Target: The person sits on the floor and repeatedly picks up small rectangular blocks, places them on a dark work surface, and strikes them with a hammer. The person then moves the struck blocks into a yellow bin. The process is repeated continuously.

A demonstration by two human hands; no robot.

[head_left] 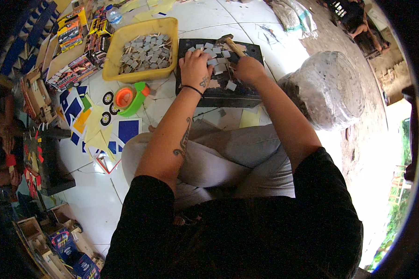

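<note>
A hammer [234,46] with a wooden handle is gripped in my right hand [250,70], its metal head up and away over the far part of a low black block [228,99]. My left hand [195,68] rests on the block's left side, fingers bent down among small grey square pieces [208,46]. What its fingertips pinch is hidden beneath them. More grey squares lie scattered on the block, one of them [231,85] near its front edge. Left of the block stands a yellow plastic tub [108,69] holding many grey squares on thin sticks.
A green and orange tape dispenser [134,103], small black wheels [106,118] and coloured paper sheets [129,130] lie on the white tiles. Boxed packages [72,72] and a water bottle [113,16] sit at the far left. A wrapped grey bundle [328,88] stands right. Other people are at the edges.
</note>
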